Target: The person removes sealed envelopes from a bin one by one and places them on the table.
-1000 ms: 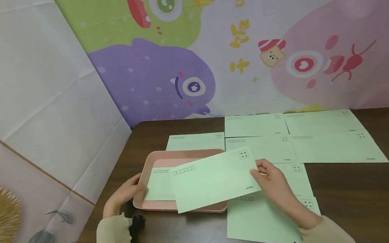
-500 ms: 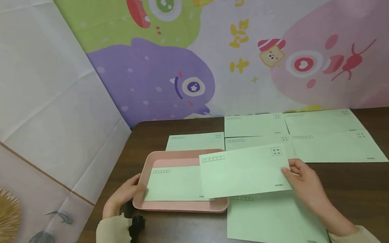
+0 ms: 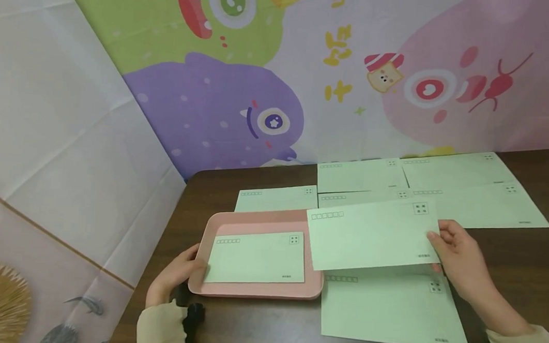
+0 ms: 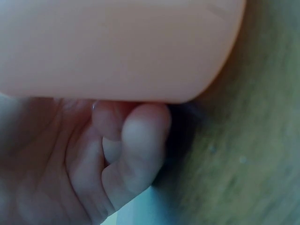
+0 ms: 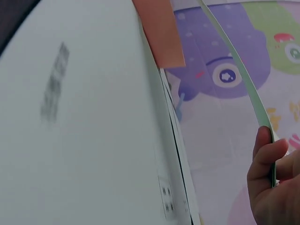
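Note:
My right hand (image 3: 465, 256) pinches the right end of a pale green envelope (image 3: 369, 236). That envelope is raised above the table, just right of the pink tray (image 3: 254, 293). In the right wrist view, thumb and fingers grip the edge of the bending envelope (image 5: 246, 75). A smaller pale green envelope (image 3: 256, 258) lies flat inside the tray. My left hand (image 3: 176, 272) holds the tray's left rim. The left wrist view shows its curled fingers (image 4: 143, 136) against the underside of the tray (image 4: 122, 51).
Several pale green envelopes lie on the dark wooden table (image 3: 257, 323): one envelope (image 3: 275, 198) behind the tray, one (image 3: 388, 307) in front, others (image 3: 496, 206) at the back right. The held envelope partly covers some. A cartoon-printed cloth (image 3: 240, 112) hangs behind the table.
My right hand has carried the envelope rightward from above the tray, uncovering the whole envelope inside. My left hand and the tray stay in place.

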Motion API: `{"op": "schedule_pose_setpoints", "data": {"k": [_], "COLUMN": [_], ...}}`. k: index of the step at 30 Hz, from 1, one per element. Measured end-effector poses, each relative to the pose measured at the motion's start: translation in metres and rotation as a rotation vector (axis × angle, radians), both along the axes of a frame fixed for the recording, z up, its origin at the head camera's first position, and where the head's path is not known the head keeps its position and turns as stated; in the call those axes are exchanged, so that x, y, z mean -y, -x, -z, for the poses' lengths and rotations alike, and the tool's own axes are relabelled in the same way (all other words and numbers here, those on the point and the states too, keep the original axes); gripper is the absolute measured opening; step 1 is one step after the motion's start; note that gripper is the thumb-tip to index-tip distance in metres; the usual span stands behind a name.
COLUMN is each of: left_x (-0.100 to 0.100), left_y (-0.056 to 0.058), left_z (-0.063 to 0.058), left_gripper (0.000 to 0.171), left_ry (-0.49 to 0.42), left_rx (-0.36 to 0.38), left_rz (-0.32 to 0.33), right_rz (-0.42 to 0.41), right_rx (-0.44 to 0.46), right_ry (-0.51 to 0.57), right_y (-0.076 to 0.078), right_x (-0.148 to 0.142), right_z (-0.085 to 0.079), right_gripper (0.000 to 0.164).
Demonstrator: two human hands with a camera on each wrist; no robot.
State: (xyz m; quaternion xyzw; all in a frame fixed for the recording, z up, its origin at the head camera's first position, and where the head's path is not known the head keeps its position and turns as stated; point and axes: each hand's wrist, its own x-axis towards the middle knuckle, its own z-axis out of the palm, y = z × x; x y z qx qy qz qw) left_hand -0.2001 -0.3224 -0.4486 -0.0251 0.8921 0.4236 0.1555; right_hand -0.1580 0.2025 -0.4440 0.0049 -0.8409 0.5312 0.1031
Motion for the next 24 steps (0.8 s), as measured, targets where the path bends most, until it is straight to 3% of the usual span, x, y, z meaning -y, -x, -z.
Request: {"op": "schedule_pose_setpoints", "data": {"k": [5, 11, 18, 24], "left_x": [0.002, 0.003, 0.002, 0.0], "left_y": [0.0, 0.0, -0.001, -0.001], "left_z": [-0.001, -0.003, -0.001, 0.002], "left_gripper": [0.057, 0.058, 0.056, 0.055], "left_ry": [0.029, 0.052, 0.021, 0.002], "left_rx": [0.007, 0.013, 0.018, 0.014], "left_rz": [-0.009, -0.014, -0.01, -0.009], "right_rz": [0.037, 0.103, 0.211, 0.311], "right_rx": [-0.042, -0.033, 0.03, 0.072], "right_ry": [0.024, 0.024, -0.09, -0.123], "right_y": [0.002, 0.001, 0.0, 0.001], "right_x": [-0.023, -0.051, -0.08, -0.101], "right_z": [0.003, 0.006, 0.019, 0.028], "right_gripper": [0.022, 0.013, 0.034, 0.038]}}
